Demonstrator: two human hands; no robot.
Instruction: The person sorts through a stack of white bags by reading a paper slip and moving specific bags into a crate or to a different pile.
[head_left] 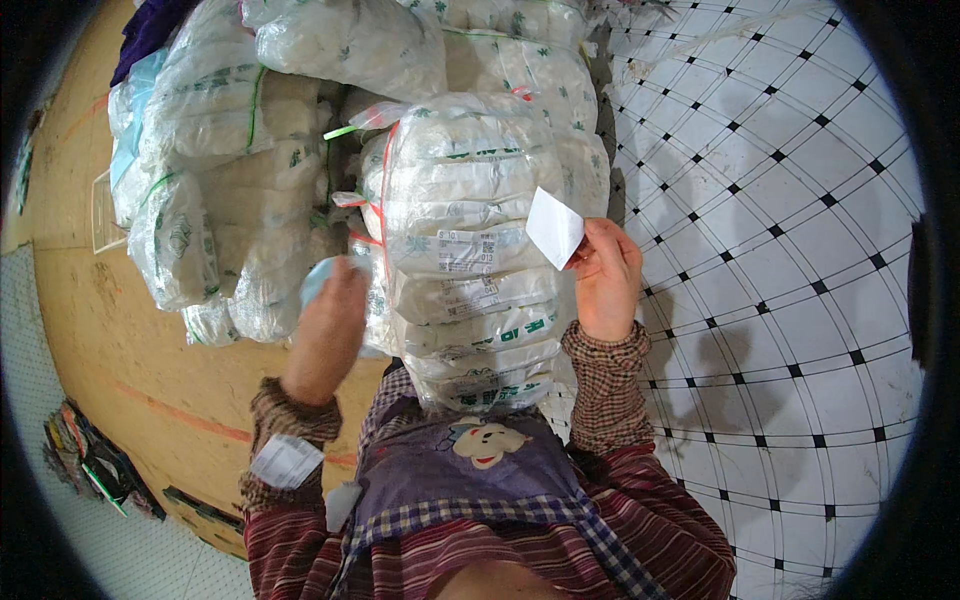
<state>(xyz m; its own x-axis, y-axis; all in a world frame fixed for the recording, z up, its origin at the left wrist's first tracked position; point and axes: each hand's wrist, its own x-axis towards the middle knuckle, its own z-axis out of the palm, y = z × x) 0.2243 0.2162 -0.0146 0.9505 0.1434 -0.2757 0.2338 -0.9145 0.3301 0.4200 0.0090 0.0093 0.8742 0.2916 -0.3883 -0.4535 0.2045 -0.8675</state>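
right hand point(606, 275): pinches white paper slip point(554, 228)
left hand point(330, 325): grip hidden, steadies bagged bundle point(465, 250)
tip: press the slip flat

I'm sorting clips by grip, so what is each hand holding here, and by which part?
The right hand pinches a white paper slip by its lower right edge. The left hand holds something pale blue; where it grips cannot be told.

A packing workshop or storeroom: clear plastic bales of folded white goods point(470, 230) are stacked on the white, black-diamond tiled floor point(780, 250).
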